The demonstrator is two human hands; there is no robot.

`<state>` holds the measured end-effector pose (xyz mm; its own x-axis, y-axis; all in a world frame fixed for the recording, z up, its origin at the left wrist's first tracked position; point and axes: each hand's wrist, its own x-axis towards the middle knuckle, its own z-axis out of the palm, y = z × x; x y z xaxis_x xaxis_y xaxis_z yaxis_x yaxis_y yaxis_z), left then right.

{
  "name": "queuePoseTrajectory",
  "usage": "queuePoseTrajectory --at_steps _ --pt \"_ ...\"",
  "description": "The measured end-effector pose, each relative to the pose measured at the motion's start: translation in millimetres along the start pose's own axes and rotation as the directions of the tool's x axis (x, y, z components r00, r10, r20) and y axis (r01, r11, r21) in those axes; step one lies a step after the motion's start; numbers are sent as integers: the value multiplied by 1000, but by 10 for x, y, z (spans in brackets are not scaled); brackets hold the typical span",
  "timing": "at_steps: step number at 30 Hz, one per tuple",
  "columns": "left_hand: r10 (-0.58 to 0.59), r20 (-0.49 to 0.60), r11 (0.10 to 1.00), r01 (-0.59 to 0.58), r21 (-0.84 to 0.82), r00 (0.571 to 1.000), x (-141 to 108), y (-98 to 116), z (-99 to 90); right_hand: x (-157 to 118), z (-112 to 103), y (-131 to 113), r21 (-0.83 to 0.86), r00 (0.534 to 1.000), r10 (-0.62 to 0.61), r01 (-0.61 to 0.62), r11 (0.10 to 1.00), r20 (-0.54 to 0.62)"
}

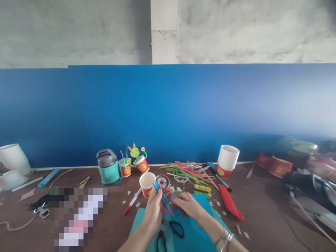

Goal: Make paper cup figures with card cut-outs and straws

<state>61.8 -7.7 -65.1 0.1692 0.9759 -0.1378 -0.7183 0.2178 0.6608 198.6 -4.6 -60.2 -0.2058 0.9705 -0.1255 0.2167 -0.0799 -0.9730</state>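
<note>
My left hand (155,206) is closed around a narrow blue strip (155,186), which looks like folded paper and slants down to the right between the hands. Close beside it, my right hand (187,205) has its fingers bent and pinched near the strip's lower part. What those fingertips hold, if anything, is hidden. Under both hands lie blue paper sheets (195,234), and black-handled scissors (176,229) rest on them. Just behind the left hand stands a white-and-red paper cup (147,182), with a roll of tape (162,180) next to it.
Bundled coloured sticks (183,171), a yellow glue stick (202,188) and a red pouch-like thing (230,203) lie behind and right. Stacked cups (228,161), a teal flask (108,168) and a cup with a green animal figure (134,152) stand along the blue partition (168,112). Paper scraps are scattered about.
</note>
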Motion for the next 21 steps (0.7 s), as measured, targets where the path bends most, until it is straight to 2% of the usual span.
queuePoseTrajectory --at_steps 4,14,21 --pt "2 4 1000 -2 -9 1000 -1 -14 -3 -26 23 14 14 998 18 -19 1000 61" --pt "-40 27 999 39 37 999 -24 6 -8 -8 37 70 23 999 40 -40 999 19" --pt "-56 39 997 54 47 998 -39 -3 0 45 24 132 25 999 -7 8 1000 -44"
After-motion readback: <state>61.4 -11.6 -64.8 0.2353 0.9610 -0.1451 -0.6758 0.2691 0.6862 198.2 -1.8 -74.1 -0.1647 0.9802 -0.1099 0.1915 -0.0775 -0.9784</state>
